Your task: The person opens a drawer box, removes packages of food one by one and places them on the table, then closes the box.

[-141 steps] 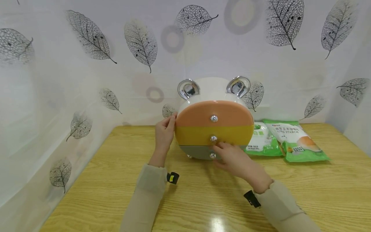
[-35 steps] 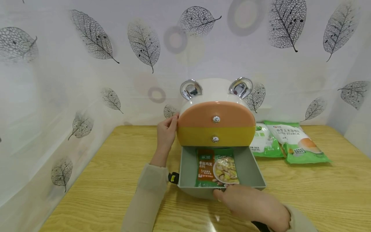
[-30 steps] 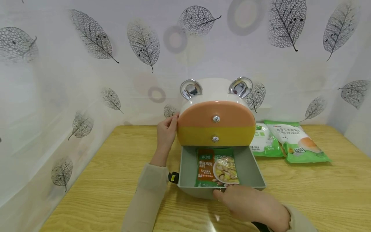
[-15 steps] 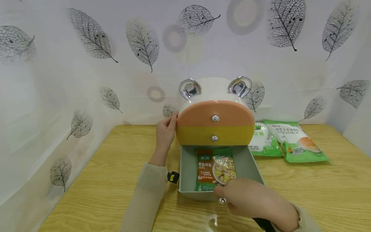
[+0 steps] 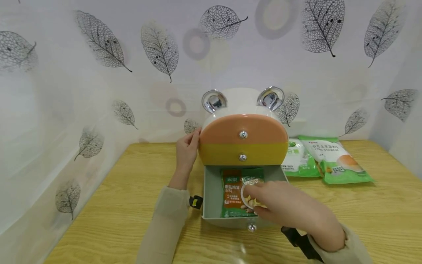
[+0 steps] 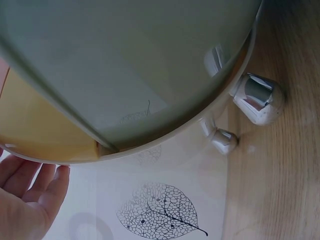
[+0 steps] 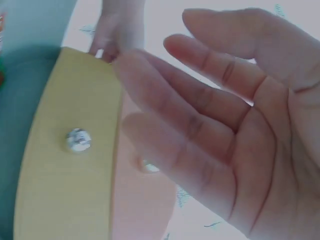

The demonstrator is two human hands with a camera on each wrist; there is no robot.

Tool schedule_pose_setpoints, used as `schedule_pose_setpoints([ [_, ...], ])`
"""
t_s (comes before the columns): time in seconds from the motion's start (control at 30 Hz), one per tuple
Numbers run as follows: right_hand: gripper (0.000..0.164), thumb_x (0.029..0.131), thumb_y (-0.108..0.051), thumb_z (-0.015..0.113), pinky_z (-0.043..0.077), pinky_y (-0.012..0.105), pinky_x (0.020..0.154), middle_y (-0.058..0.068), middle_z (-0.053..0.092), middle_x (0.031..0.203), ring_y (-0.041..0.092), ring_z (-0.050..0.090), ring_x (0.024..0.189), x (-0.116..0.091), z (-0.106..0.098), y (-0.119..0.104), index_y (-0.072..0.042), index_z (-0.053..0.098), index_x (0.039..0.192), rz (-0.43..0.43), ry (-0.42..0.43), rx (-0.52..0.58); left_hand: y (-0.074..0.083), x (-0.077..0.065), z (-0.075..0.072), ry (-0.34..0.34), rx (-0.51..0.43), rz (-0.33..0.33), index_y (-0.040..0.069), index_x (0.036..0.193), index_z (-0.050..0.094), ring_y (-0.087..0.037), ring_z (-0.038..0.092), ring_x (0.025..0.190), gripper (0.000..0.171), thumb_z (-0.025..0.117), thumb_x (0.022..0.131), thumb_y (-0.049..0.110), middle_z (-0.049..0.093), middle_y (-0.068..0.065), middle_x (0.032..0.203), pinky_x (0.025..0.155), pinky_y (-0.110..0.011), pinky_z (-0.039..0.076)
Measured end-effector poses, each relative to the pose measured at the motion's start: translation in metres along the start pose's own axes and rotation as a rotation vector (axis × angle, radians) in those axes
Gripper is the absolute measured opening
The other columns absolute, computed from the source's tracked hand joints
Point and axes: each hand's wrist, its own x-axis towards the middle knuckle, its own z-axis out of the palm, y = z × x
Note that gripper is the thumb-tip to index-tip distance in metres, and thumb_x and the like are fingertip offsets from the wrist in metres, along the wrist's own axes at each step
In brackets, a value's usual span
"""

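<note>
A small white drawer cabinet (image 5: 242,99) with chrome ears stands on the table, its orange and yellow drawers closed. Its grey-green bottom drawer (image 5: 211,198) is pulled out, and a green and orange-brown food packet (image 5: 232,192) lies inside. My left hand (image 5: 187,150) touches the cabinet's left side; in the left wrist view its fingertips meet the rim. Over the right part of the drawer hovers my right hand (image 5: 290,205), partly covering the packet. The right wrist view shows its fingers (image 7: 215,132) loosely extended, nothing between them. A chrome knob (image 5: 252,227) sits on the drawer's front.
Right of the cabinet lie two green and white bags: a corn starch bag (image 5: 336,159) and another bag (image 5: 298,161) partly behind the cabinet. The wooden table (image 5: 132,205) meets a leaf-patterned curtain (image 5: 108,84) at the back and left. Chrome feet (image 6: 259,99) support the cabinet.
My right hand pulled the bottom drawer out by its knob, exposing the packet. It then let go of the knob and moved up over the drawer. The left hand stayed at the cabinet's side.
</note>
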Motion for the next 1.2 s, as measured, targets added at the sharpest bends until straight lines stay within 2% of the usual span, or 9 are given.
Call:
schedule_pose_setpoints([
  [0.17, 0.023, 0.076, -0.014, 0.069, 0.038, 0.022, 0.048, -0.011, 0.052, 0.076, 0.002, 0.045, 0.056, 0.006, 0.008, 0.006, -0.018, 0.056, 0.094, 0.052, 0.011, -0.027, -0.001, 0.001, 0.000, 0.001, -0.006, -0.006, 0.002, 0.107, 0.063, -0.017, 0.054, 0.102, 0.026, 0.051, 0.090, 0.018, 0.060, -0.009, 0.108, 0.084, -0.029, 0.043],
  [0.43, 0.024, 0.074, -0.016, 0.071, 0.037, 0.026, 0.048, -0.003, 0.052, 0.076, 0.007, 0.045, 0.057, 0.014, 0.028, 0.018, -0.011, 0.057, 0.093, 0.147, -0.057, -0.094, -0.001, 0.001, 0.000, 0.017, 0.007, 0.023, 0.001, 0.105, 0.065, -0.015, 0.057, 0.094, 0.025, 0.053, 0.089, 0.018, 0.063, -0.009, 0.103, 0.079, -0.030, 0.045],
  [0.63, 0.016, 0.076, -0.007, 0.067, 0.030, 0.029, 0.049, -0.007, 0.041, 0.067, 0.010, 0.036, 0.056, 0.017, 0.045, 0.028, -0.015, 0.054, 0.080, 0.149, -0.044, -0.095, -0.001, 0.001, 0.000, 0.023, 0.017, 0.031, 0.002, 0.103, 0.065, -0.015, 0.057, 0.093, 0.025, 0.053, 0.089, 0.018, 0.063, -0.009, 0.103, 0.078, -0.029, 0.045],
  [0.77, 0.022, 0.081, -0.007, 0.062, 0.023, 0.032, 0.052, -0.007, 0.036, 0.064, 0.010, 0.029, 0.057, 0.019, 0.054, 0.034, -0.017, 0.046, 0.070, 0.159, -0.071, -0.038, -0.001, 0.000, 0.000, 0.027, 0.015, 0.027, 0.002, 0.103, 0.065, -0.015, 0.057, 0.093, 0.025, 0.053, 0.089, 0.018, 0.063, -0.010, 0.103, 0.078, -0.029, 0.045],
  [0.9, 0.025, 0.085, -0.004, 0.057, 0.022, 0.032, 0.054, -0.008, 0.038, 0.066, 0.010, 0.026, 0.059, 0.022, 0.059, 0.038, -0.016, 0.043, 0.067, 0.178, -0.125, 0.017, 0.000, 0.000, 0.000, 0.028, 0.023, 0.027, 0.001, 0.103, 0.065, -0.016, 0.057, 0.092, 0.025, 0.053, 0.089, 0.018, 0.063, -0.010, 0.102, 0.078, -0.030, 0.045],
  [1.1, 0.031, 0.079, -0.006, 0.065, 0.022, 0.031, 0.053, -0.007, 0.038, 0.068, 0.009, 0.025, 0.058, 0.024, 0.063, 0.043, -0.013, 0.038, 0.064, 0.153, -0.162, 0.067, 0.001, 0.000, 0.001, 0.024, 0.024, 0.032, -0.001, 0.104, 0.064, -0.017, 0.057, 0.093, 0.024, 0.053, 0.089, 0.014, 0.063, -0.011, 0.102, 0.078, -0.031, 0.046],
  [1.2, 0.028, 0.074, -0.009, 0.070, 0.025, 0.029, 0.052, -0.008, 0.041, 0.068, 0.007, 0.031, 0.057, 0.025, 0.062, 0.044, -0.016, 0.044, 0.067, 0.129, -0.176, 0.051, 0.000, 0.000, 0.000, 0.019, 0.018, 0.029, -0.001, 0.105, 0.064, -0.017, 0.057, 0.096, 0.025, 0.052, 0.089, 0.014, 0.062, -0.011, 0.104, 0.079, -0.031, 0.045],
])
